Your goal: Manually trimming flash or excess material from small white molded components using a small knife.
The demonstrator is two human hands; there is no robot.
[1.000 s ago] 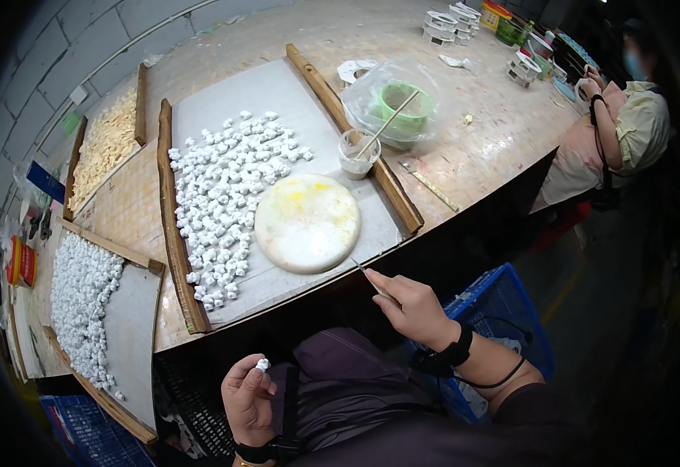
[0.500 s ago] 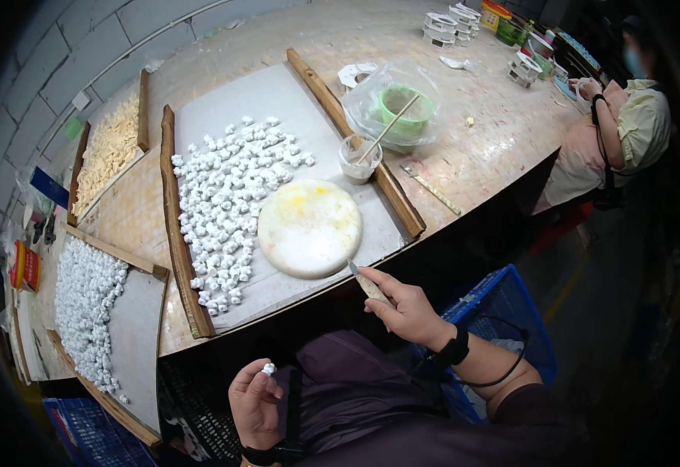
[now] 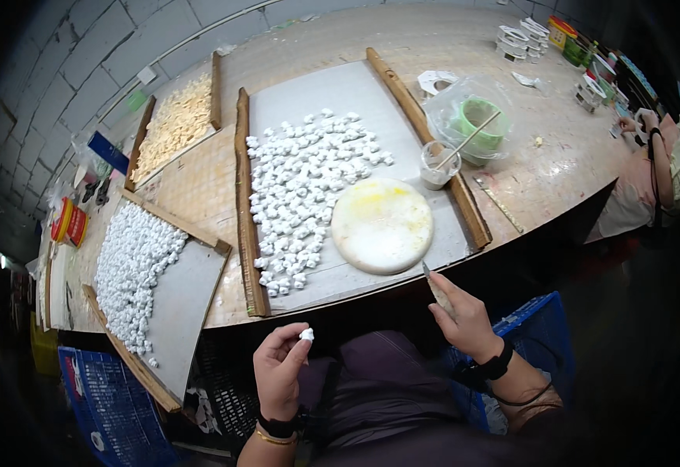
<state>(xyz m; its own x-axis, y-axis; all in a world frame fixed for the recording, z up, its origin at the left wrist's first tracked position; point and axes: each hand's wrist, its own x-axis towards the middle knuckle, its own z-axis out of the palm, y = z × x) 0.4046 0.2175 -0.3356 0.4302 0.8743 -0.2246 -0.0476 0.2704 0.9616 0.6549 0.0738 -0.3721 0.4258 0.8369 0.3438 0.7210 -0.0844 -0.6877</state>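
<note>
The lower part of the small white piece (image 3: 307, 334) is covered by the fingertips of the left hand (image 3: 280, 364), and its finer shape is too small to be told. The rear of the pointed tool (image 3: 438, 295) is concealed within the right hand (image 3: 467, 317). Both forearms are cut off by the lower edge or lost in shadow there. The green bowl (image 3: 483, 123) is veiled in part by the clear plastic bag (image 3: 449, 117). The right blue crate (image 3: 538, 331) is partly hidden behind the right forearm, and its contents cannot be identified. The co-worker's (image 3: 628, 191) head is swallowed by the dark rim.
</note>
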